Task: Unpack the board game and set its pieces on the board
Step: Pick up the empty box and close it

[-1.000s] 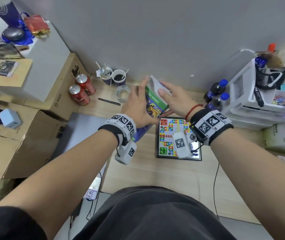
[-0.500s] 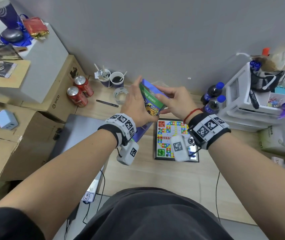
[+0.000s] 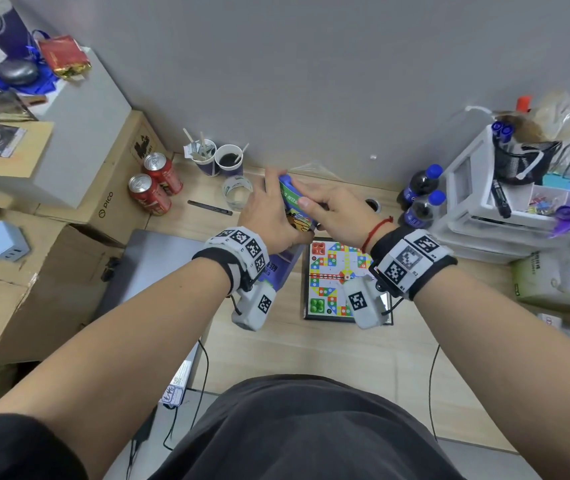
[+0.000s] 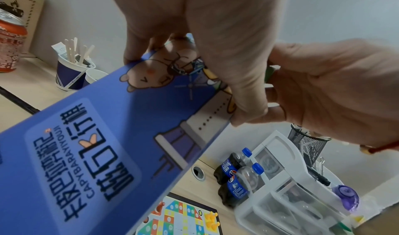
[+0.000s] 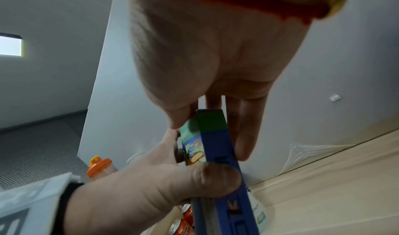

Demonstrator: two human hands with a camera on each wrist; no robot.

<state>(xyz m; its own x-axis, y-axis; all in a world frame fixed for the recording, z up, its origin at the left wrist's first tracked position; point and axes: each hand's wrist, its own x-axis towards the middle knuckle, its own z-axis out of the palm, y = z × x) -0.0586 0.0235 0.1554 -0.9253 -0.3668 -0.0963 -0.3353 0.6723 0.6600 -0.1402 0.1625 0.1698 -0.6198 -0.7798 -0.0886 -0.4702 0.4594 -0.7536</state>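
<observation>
Two hands hold the blue game box (image 3: 292, 206) up, tilted, above the ludo board (image 3: 332, 271) on the counter (image 3: 311, 358). Left hand (image 3: 269, 216) fingers wrap its side; right hand (image 3: 335, 209) fingers pinch its top end, maybe a flap. Hold steady, pull gently.

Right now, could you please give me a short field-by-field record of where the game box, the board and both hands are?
game box: blue box held above the desk, tilted, far end up
left hand: left hand grips the box's left side, thumb across its narrow edge
right hand: right hand pinches the box's top end
board: colourful board lies flat and open on the wooden desk, below the hands
pieces: some yellow and brown pieces already stand on the board
box contents: hidden
</observation>
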